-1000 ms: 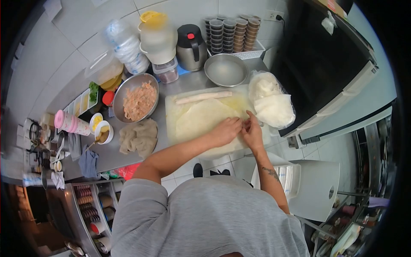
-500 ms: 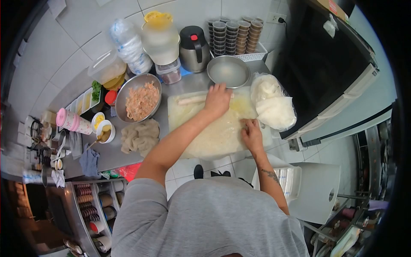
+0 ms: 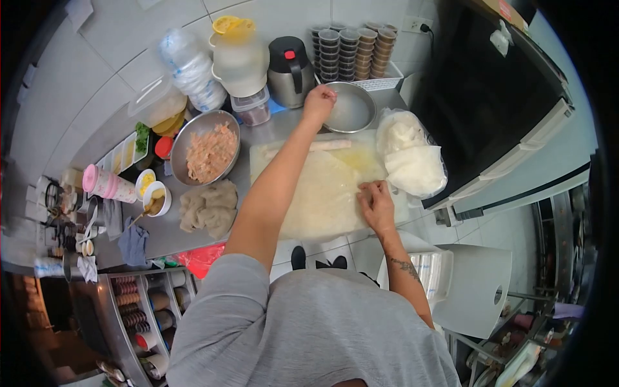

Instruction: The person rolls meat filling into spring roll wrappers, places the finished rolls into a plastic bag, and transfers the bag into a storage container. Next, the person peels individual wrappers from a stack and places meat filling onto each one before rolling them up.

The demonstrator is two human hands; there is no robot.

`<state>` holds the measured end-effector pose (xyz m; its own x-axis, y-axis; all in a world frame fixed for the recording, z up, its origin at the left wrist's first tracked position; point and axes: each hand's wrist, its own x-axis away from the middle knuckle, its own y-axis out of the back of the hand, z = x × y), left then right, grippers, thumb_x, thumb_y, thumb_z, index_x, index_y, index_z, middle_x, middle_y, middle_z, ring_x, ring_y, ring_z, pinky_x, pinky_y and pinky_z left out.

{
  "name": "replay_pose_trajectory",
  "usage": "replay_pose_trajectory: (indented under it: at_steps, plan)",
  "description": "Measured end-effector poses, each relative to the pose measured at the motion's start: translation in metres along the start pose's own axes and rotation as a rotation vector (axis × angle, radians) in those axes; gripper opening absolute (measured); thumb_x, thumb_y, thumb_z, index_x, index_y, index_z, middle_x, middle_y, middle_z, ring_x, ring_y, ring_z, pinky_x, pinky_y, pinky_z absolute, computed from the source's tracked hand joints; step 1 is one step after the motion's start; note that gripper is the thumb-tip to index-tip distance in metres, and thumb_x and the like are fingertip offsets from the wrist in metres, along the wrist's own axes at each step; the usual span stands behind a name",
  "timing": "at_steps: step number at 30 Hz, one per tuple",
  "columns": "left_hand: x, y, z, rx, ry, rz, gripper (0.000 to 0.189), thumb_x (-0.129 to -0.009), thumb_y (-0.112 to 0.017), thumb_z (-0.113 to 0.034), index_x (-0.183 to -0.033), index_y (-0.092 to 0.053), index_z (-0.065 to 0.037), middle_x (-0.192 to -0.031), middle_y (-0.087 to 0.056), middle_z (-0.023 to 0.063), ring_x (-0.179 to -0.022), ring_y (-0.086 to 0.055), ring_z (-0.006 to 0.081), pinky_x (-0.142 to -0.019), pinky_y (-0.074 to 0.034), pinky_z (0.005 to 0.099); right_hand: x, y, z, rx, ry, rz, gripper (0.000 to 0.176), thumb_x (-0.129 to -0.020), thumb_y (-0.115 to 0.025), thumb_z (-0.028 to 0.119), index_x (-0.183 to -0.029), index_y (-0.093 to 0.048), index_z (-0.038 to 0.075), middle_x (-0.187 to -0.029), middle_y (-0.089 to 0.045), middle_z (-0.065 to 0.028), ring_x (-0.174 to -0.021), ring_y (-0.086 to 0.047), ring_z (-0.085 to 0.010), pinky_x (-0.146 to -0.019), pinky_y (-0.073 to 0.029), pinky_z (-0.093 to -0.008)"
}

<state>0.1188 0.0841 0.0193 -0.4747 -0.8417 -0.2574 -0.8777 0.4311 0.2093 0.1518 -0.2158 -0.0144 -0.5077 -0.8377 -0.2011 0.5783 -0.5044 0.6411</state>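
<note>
My left hand (image 3: 320, 103) is over the left rim of a round metal bowl (image 3: 353, 109) of cloudy liquid, its fingertips pinched together; anything between them is too small to make out. On the cutting board (image 3: 258, 169) lies a thin, pale, translucent sheet (image 3: 322, 193). A long, narrow, pinkish-white strip (image 3: 329, 146) runs along the sheet's far part. My right hand (image 3: 376, 201) rests on the right side of the board by the sheet's edge, fingers bent and slightly apart, with nothing visible in them.
Plastic-wrapped white sheets (image 3: 416, 155) lie right of the board. On the left are a metal bowl of orange-pink filling (image 3: 211, 151), a crumpled beige cloth (image 3: 209, 208) and small white bowls (image 3: 157, 198). Behind stand a thermal jug (image 3: 290, 72) and stacked lidded cups (image 3: 348, 55).
My left hand has moved from the strip on the board up and away to the bowl of liquid. My right hand has stayed near the same spot, its fingers slightly shifted.
</note>
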Motion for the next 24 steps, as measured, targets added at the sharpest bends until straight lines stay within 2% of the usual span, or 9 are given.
replay_pose_trajectory:
  at_steps: [2, 4, 6, 8, 11, 14, 17, 20, 24]
  plan:
    - [0.025, 0.023, -0.013, 0.313, 0.204, 0.051, 0.004, -0.081, -0.059, 0.000, -0.083, -0.061, -0.003, -0.071, -0.059, 0.0022, -0.066, -0.057, 0.0139, -0.062, -0.048, 0.0272, -0.002, -0.005, -0.010, 0.040, 0.078, -0.028, 0.021, -0.079, -0.066, 0.014, -0.100, -0.064, 0.009, -0.099, -0.053, -0.0116, -0.088, -0.058, -0.0306, -0.075, -0.049, -0.0389]
    - [0.065, 0.033, -0.024, 0.228, 0.255, 0.030, 0.010, -0.080, -0.056, 0.005, -0.085, -0.060, -0.002, -0.072, -0.062, 0.0086, -0.061, -0.057, 0.0178, -0.057, -0.047, 0.0319, -0.002, -0.004, -0.008, 0.044, 0.051, -0.012, 0.023, -0.079, -0.067, 0.014, -0.101, -0.063, 0.010, -0.100, -0.053, -0.0118, -0.090, -0.058, -0.0312, -0.076, -0.049, -0.0398]
    - [0.096, 0.015, 0.031, -0.002, -0.072, 0.069, 0.012, -0.079, -0.053, 0.006, -0.086, -0.059, -0.003, -0.073, -0.060, 0.0105, -0.065, -0.058, 0.0223, -0.059, -0.047, 0.0371, -0.001, -0.004, -0.006, 0.060, 0.054, -0.008, 0.025, -0.078, -0.067, 0.014, -0.102, -0.062, 0.010, -0.101, -0.053, -0.0119, -0.091, -0.058, -0.0316, -0.077, -0.049, -0.0404]
    - [0.140, -0.004, 0.042, -0.449, -0.180, 0.163, 0.019, -0.075, -0.054, 0.007, -0.091, -0.058, -0.004, -0.085, -0.058, 0.0128, -0.082, -0.058, 0.0290, -0.071, -0.046, 0.0424, -0.001, -0.004, -0.006, 0.084, 0.087, -0.016, 0.025, -0.078, -0.067, 0.013, -0.102, -0.061, 0.011, -0.101, -0.053, -0.0122, -0.091, -0.057, -0.0317, -0.077, -0.049, -0.0406]
    - [0.163, 0.001, 0.031, -0.769, -0.325, -0.118, 0.016, -0.078, -0.056, 0.005, -0.090, -0.056, -0.005, -0.094, -0.054, 0.0162, -0.095, -0.053, 0.0340, -0.080, -0.041, 0.0431, -0.002, -0.004, -0.007, 0.089, 0.090, 0.000, 0.025, -0.078, -0.067, 0.013, -0.102, -0.060, 0.011, -0.101, -0.053, -0.0123, -0.091, -0.057, -0.0320, -0.077, -0.049, -0.0411]
    - [0.167, 0.031, 0.042, -0.922, -0.184, -0.250, 0.019, -0.077, -0.053, 0.006, -0.092, -0.054, -0.006, -0.096, -0.054, 0.0156, -0.097, -0.051, 0.0344, -0.081, -0.039, 0.0445, 0.000, -0.003, -0.009, 0.071, 0.161, -0.022, 0.024, -0.079, -0.067, 0.013, -0.102, -0.060, 0.010, -0.102, -0.053, -0.0124, -0.091, -0.057, -0.0324, -0.077, -0.049, -0.0412]
    - [0.184, 0.061, 0.029, -0.909, -0.116, -0.248, 0.018, -0.077, -0.054, 0.000, -0.095, -0.054, -0.003, -0.099, -0.056, 0.0174, -0.098, -0.052, 0.0355, -0.083, -0.041, 0.0456, -0.001, -0.004, -0.007, 0.107, 0.156, -0.032, 0.024, -0.079, -0.066, 0.013, -0.102, -0.060, 0.010, -0.101, -0.052, -0.0131, -0.091, -0.057, -0.0327, -0.078, -0.048, -0.0411]
    - [0.210, 0.068, 0.018, -0.853, -0.112, 0.067, 0.018, -0.075, -0.054, 0.001, -0.093, -0.054, -0.001, -0.098, -0.057, 0.0191, -0.096, -0.054, 0.0360, -0.080, -0.043, 0.0466, 0.000, -0.003, -0.005, 0.094, 0.136, -0.017, 0.024, -0.079, -0.066, 0.013, -0.103, -0.060, 0.010, -0.101, -0.052, -0.0135, -0.091, -0.056, -0.0329, -0.078, -0.048, -0.0412]
    - [0.204, 0.107, 0.034, -0.953, -0.006, -0.171, 0.022, -0.073, -0.054, 0.005, -0.095, -0.054, -0.001, -0.095, -0.057, 0.0196, -0.093, -0.055, 0.0381, -0.080, -0.044, 0.0469, 0.001, -0.004, -0.007, 0.119, 0.190, -0.043, 0.025, -0.079, -0.065, 0.013, -0.103, -0.060, 0.010, -0.101, -0.052, -0.0136, -0.092, -0.056, -0.0328, -0.078, -0.048, -0.0413]
